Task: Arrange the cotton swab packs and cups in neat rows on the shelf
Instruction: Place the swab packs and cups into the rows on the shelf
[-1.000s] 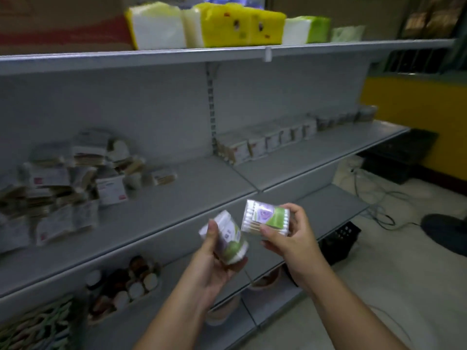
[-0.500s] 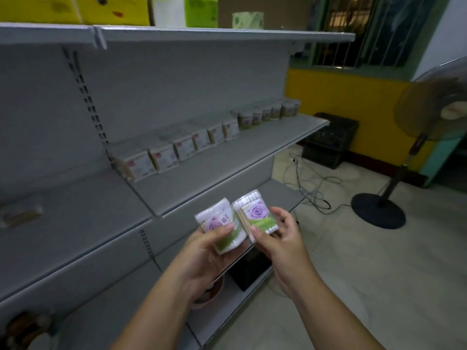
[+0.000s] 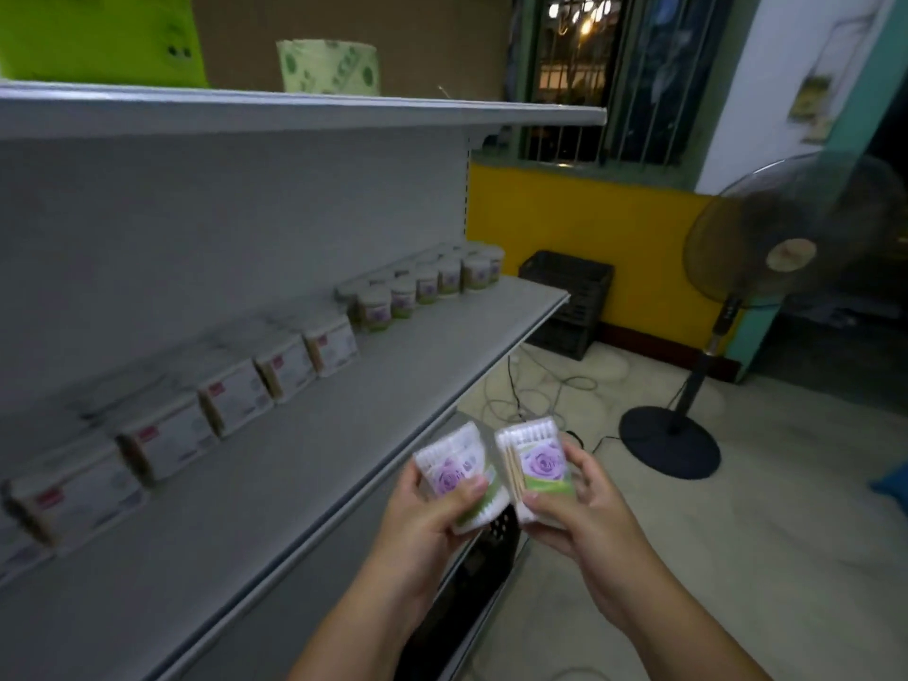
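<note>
My left hand grips a cotton swab pack with a purple rose label. My right hand grips a second pack of the same kind. Both packs are held side by side in front of the grey middle shelf, just off its front edge. Along the back of that shelf stands a row of white boxed swab packs. Further right on it are round swab cups in rows up to the shelf's end.
The top shelf carries a green box and a tissue roll. A standing fan, a black crate and loose cables sit on the floor to the right.
My view has swung right along the shelf toward the cups and the fan. Both hands still hold their packs, now closer to the shelf's right end.
</note>
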The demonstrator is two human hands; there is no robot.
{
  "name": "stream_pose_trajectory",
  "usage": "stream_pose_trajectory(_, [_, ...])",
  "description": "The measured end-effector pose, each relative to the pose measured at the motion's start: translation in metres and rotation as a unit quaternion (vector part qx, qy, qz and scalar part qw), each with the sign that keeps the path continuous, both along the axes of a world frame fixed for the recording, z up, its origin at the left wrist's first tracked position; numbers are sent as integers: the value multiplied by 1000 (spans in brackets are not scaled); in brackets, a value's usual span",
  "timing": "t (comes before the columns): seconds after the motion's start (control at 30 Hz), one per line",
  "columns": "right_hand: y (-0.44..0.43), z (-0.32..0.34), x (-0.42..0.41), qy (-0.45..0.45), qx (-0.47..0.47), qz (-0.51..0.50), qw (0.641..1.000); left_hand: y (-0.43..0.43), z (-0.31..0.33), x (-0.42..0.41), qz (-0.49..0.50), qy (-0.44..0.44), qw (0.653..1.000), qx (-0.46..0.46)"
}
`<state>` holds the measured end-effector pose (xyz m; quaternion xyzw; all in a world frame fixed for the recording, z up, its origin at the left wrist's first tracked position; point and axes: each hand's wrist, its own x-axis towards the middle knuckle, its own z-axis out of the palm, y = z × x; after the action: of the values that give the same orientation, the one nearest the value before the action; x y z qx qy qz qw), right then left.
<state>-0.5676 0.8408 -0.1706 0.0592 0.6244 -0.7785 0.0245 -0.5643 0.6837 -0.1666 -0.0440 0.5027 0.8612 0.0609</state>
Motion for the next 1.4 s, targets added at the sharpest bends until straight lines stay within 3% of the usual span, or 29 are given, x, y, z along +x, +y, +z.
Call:
stream_pose_trajectory(0.37, [62, -23, -162, 21, 58, 77, 995, 57, -26, -142, 150, 30, 976, -152])
stream_pose_trajectory(0.6, [74, -14, -276, 94, 157, 101, 978, 87, -22, -216, 296, 17, 918, -263])
stream_pose_trajectory(0.77, [52, -9, -359, 147, 303, 120, 934, 69, -14, -270, 335, -41, 871, -358])
stream_pose_trajectory(0.87, [35, -16, -401, 152, 434, 133, 878, 60, -22, -301, 357, -66, 861, -356])
stream_pose_trajectory(1.0, [20, -21, -437, 167, 534, 140, 817, 62, -26, -346, 395, -57, 833, -383])
stream_pose_trajectory(1.23, [9, -18, -469, 217, 568, 142, 781, 59, -32, -392, 445, -81, 797, -399])
stream_pose_trajectory(1.4, [22, -16, -490, 228, 491, 208, 815, 58, -33, -404, 480, -104, 798, -350])
